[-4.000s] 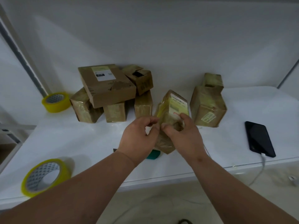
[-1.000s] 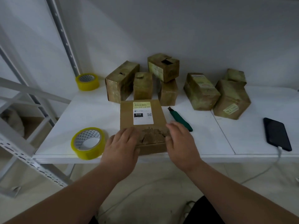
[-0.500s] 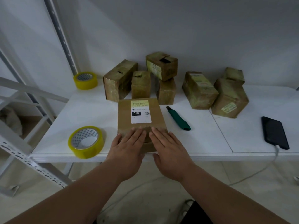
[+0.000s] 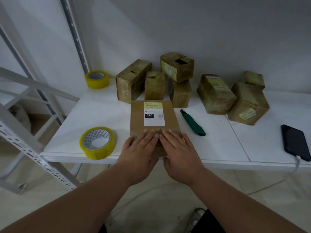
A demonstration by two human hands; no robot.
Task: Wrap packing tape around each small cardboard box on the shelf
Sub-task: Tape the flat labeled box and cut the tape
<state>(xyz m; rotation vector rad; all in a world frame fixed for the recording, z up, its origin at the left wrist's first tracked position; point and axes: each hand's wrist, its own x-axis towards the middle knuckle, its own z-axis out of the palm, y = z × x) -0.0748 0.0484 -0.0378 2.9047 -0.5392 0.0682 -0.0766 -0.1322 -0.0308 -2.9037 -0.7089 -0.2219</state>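
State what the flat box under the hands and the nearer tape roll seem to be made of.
Flat box: plain matt brown cardboard, by its dull surface, with a white paper label. Nearer tape roll: glossy yellowish clear plastic tape, probably on a printed card core.

Flat brown cardboard box with white label [image 4: 154,115] lies at shelf's front edge, untaped. Yellow-edged packing tape roll [image 4: 97,142] lies flat just left. Seven tape-wrapped small cardboard boxes [image 4: 216,94] sit along the back edge.

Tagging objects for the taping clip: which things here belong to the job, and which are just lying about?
Job:
- labelled box, under both hands: left hand, right hand
- near tape roll
- far tape roll
- taped boxes at the back
- green cutter

Lying about:
- phone with its cable
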